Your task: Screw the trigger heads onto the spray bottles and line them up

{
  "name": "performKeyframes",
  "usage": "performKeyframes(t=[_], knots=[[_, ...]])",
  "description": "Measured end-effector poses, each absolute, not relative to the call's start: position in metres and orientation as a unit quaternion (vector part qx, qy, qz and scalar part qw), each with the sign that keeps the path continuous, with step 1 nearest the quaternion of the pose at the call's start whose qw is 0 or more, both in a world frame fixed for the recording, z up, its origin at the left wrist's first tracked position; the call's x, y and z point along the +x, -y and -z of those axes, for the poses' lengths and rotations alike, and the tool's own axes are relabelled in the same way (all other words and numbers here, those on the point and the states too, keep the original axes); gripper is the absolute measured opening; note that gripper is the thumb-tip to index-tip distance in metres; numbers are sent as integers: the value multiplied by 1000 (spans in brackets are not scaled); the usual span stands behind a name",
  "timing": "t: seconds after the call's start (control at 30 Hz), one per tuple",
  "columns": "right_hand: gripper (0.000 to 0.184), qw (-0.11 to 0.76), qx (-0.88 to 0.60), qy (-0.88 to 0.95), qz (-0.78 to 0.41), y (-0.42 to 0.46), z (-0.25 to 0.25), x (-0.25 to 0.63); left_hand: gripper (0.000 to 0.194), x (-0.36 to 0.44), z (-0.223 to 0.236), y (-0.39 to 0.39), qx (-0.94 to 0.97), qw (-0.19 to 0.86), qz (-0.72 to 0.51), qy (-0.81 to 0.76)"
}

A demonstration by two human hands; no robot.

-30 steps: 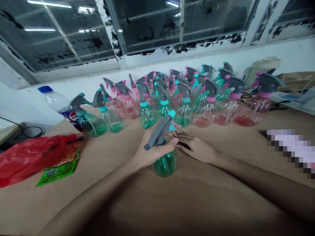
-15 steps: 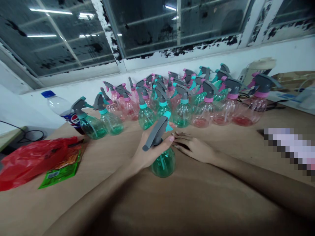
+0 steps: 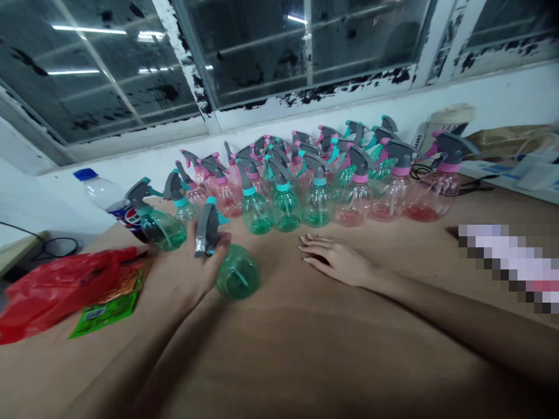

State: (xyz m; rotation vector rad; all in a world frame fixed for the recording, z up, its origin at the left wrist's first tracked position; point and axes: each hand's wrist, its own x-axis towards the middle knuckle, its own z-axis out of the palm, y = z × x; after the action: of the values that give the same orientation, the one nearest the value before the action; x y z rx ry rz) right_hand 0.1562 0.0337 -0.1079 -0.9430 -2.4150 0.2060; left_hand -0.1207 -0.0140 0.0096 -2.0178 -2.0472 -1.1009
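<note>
My left hand (image 3: 203, 262) is closed round the neck of a green spray bottle (image 3: 239, 273), which leans with its grey and turquoise head to the left. Whether the bottle's base touches the table I cannot tell. My right hand (image 3: 334, 259) lies on the wooden table (image 3: 305, 349), palm down, fingers stretched out and holding nothing. Beyond the hands stand several more spray bottles, among them a green one (image 3: 286, 209) and a pink one (image 3: 353, 203). Another green bottle (image 3: 163, 227) stands just beyond my left hand.
On the left are a cola bottle (image 3: 105, 195), a red plastic bag (image 3: 65, 285) and a green packet (image 3: 105, 314). A white container (image 3: 445, 125) and black cables (image 3: 476, 183) are at the back right. A blurred-out item (image 3: 510, 256) lies on the right.
My left hand has carried the green spray bottle to the left, away from my right hand, and the bottle now tilts. The right hand stays on the table.
</note>
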Motion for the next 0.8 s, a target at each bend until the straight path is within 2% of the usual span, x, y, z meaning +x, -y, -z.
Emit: performKeyframes(t=[0.33,0.8], knots=[[38,281,-353,889,-74,-36,111,155,32,-152,-3,-72,-656,124,416,617],[37,288,-353,886,-84,-35,107,154,36,-160,0,-122,-658,86,425,615]])
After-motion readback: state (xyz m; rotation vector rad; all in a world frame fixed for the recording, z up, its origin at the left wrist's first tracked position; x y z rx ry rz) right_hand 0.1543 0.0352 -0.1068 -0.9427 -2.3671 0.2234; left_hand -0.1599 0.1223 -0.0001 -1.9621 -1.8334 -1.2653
